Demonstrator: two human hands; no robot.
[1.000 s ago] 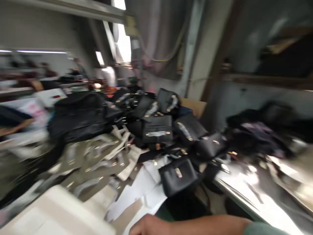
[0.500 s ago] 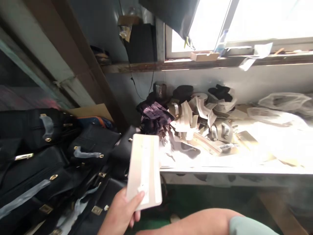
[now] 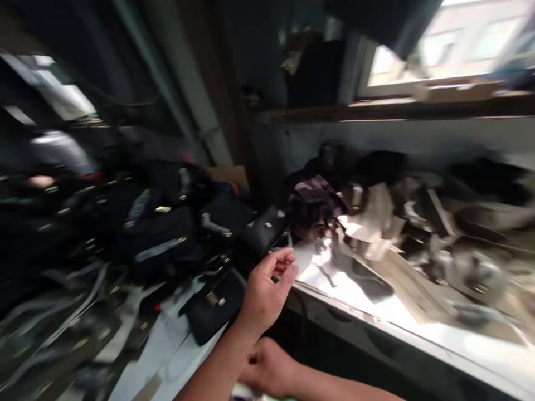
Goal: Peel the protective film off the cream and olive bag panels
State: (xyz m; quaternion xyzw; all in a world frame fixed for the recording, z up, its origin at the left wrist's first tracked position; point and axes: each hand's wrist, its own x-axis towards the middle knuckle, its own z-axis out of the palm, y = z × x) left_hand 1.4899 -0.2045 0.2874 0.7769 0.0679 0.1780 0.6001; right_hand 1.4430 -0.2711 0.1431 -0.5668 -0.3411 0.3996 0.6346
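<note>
My left hand [image 3: 267, 292] is raised near the table's left corner, fingers bent and thumb a little apart from them, with nothing visible between. Just below it, my right hand [image 3: 270, 367] curls with its fingers turned down and partly hidden behind the left forearm. Under the right hand a pale thing shows at the bottom edge, too little of it to name. Left of my hands lies a black handbag [image 3: 215, 303] with a gold clasp. Another black bag [image 3: 263, 228] is beyond my left fingertips.
Many black bags with wrapped handles [image 3: 156, 250] heap up at left. On the white table [image 3: 401, 328] lie beige and dark bag pieces [image 3: 376, 211] and purple-black cloth [image 3: 315, 197]. A cardboard box [image 3: 457, 90] sits on the window ledge. White sheets [image 3: 163, 351] lie lower left.
The view has swung left. The beige panel has left my left hand and I cannot see where it is. My right hand has come into view under the left.
</note>
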